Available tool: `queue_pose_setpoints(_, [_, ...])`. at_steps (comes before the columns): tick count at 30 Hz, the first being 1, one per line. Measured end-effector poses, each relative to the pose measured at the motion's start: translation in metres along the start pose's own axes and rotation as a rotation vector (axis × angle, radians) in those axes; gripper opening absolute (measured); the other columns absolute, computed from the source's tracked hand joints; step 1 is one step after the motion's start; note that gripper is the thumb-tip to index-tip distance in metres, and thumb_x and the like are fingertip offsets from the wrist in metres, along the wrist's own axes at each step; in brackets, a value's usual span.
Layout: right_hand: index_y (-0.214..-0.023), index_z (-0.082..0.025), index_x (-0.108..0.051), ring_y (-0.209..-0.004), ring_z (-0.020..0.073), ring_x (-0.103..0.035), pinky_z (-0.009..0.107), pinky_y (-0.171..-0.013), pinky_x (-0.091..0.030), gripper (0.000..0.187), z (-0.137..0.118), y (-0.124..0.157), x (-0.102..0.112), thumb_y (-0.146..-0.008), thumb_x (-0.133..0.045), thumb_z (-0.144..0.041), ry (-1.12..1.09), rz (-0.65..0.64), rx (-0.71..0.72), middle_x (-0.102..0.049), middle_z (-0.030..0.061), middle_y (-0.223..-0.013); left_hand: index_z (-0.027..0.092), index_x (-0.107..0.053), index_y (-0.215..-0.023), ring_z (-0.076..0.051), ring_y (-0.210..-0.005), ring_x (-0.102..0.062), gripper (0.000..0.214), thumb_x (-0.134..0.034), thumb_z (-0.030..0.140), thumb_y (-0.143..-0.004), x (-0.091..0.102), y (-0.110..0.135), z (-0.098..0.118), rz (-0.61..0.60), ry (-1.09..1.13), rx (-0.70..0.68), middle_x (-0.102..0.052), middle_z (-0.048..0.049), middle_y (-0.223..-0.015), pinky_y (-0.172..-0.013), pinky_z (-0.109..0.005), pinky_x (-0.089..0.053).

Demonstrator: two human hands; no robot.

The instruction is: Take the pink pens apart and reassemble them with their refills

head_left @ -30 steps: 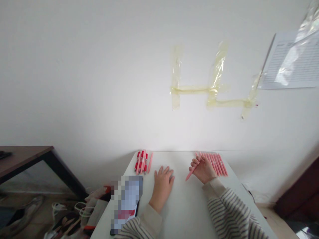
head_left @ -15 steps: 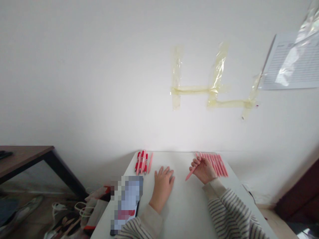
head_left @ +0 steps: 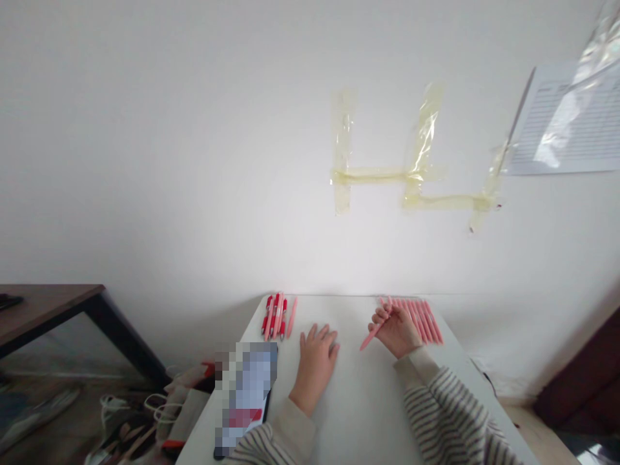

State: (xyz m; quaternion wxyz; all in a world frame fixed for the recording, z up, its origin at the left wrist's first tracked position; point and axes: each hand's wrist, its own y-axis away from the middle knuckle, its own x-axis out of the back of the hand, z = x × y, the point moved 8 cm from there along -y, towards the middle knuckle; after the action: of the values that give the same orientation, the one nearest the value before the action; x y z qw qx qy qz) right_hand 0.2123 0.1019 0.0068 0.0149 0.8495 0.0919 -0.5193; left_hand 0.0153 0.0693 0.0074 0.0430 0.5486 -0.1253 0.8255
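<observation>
My left hand lies flat on the white table, its fingers spread and nothing in it. A pink pen is gripped in my right hand, tilted with one end pointing down to the left. Just right of that hand, several pink pens lie side by side in a row, partly hidden by my fingers. At the table's far left, red and pink pens lie bunched together. One single pink pen rests a little apart from that bunch, beyond my left hand.
A phone or tablet, its screen blurred out, lies at the table's left edge by my left sleeve. Bags and cords are on the floor to the left, near a brown desk. A white wall with yellowish tape rises behind the table.
</observation>
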Motion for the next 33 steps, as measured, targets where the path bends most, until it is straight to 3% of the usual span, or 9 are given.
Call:
queue_pose_setpoints(10, [-0.072, -0.024, -0.048, -0.06, 0.0129, -0.048, 0.033, -0.064, -0.043, 0.021, -0.001, 0.0, 0.001, -0.08, -0.066, -0.03, -0.002, 0.012, 0.005, -0.048, -0.0066, -0.063, 0.031, -0.063, -0.129, -0.031, -0.145, -0.035, 0.039, -0.046, 0.031, -0.094, -0.002, -0.001, -0.002, 0.002, 0.011, -0.007, -0.054, -0.0019, -0.147, -0.12, -0.062, -0.021])
queue_pose_setpoints(20, [-0.083, -0.025, -0.057, -0.062, 0.0127, -0.051, 0.031, -0.063, -0.044, 0.027, 0.0, 0.001, -0.001, -0.081, -0.072, -0.047, 0.001, 0.002, 0.004, -0.053, -0.0057, -0.068, 0.031, -0.062, -0.129, -0.03, -0.145, -0.036, 0.04, -0.045, 0.031, -0.094, -0.001, 0.0, 0.0, -0.008, 0.0, 0.003, -0.054, -0.0032, -0.148, -0.121, -0.062, -0.021])
queue_pose_setpoints(23, [-0.092, -0.025, -0.061, -0.065, 0.0125, -0.055, 0.031, -0.064, -0.047, 0.019, 0.001, -0.001, 0.005, -0.079, -0.072, -0.035, 0.012, 0.034, -0.009, -0.058, -0.0046, -0.074, 0.03, -0.063, -0.129, -0.03, -0.145, -0.036, 0.039, -0.045, 0.03, -0.094, -0.001, 0.0, 0.0, -0.001, 0.002, 0.0, -0.054, -0.0023, -0.148, -0.121, -0.062, -0.021])
queue_pose_setpoints(26, [-0.101, -0.024, -0.064, -0.067, 0.0119, -0.059, 0.03, -0.064, -0.051, 0.029, 0.001, -0.004, 0.016, -0.073, -0.072, -0.02, 0.066, 0.086, 0.009, -0.063, -0.0027, -0.079, 0.031, -0.063, -0.129, -0.03, -0.145, -0.036, 0.039, -0.045, 0.03, -0.094, -0.001, 0.0, -0.001, 0.004, 0.002, -0.004, -0.054, -0.0023, -0.147, -0.12, -0.062, -0.022])
queue_pose_setpoints(33, [-0.097, -0.025, -0.063, -0.071, 0.0124, -0.063, 0.039, -0.078, -0.065, 0.03, -0.006, -0.008, 0.035, -0.075, -0.075, -0.007, 0.213, 0.159, 0.134, -0.063, -0.0041, -0.075, 0.031, -0.062, -0.13, -0.03, -0.145, -0.035, 0.04, -0.044, 0.031, -0.094, -0.003, -0.001, -0.001, -0.006, 0.002, 0.001, -0.054, -0.0028, -0.148, -0.121, -0.062, -0.021])
